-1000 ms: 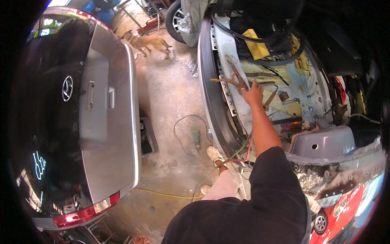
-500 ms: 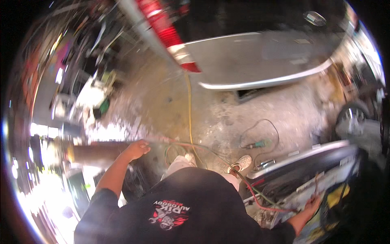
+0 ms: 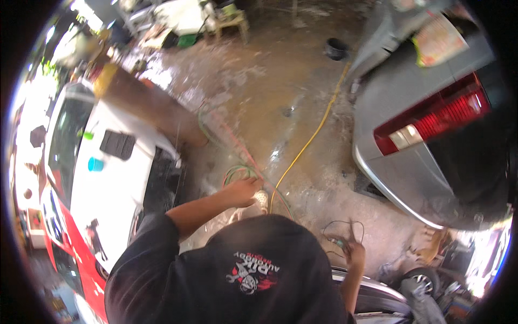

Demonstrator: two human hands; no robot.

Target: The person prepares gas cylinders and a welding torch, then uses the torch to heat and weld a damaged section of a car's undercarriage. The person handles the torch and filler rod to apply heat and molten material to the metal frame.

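My left hand [image 3: 243, 193] reaches across in front of my body, just above a looped green hose [image 3: 237, 173] and a red hose [image 3: 243, 151]. Blur hides how its fingers are set and whether they touch a hose. Low on the right, my right hand [image 3: 354, 252] is closed round what looks like a gas torch [image 3: 352, 231], its thin copper-coloured end pointing up past the fingers. Beyond that hand, a green power tool [image 3: 339, 243] with a looped black cord lies on the concrete floor, partly covered by the hand.
A silver vehicle with a red tail light [image 3: 431, 121] stands right. A white hood [image 3: 110, 178] stands left, beside a brown gas cylinder [image 3: 156, 110]. A yellow cord [image 3: 318, 135] crosses the floor toward a black bucket [image 3: 335, 48]. A dark car panel [image 3: 372, 294] lies lower right.
The view has swung left, bringing in the white hood and cylinder. My left hand has come inward to the hoses. My right hand has moved away from the panel, closer to my body.
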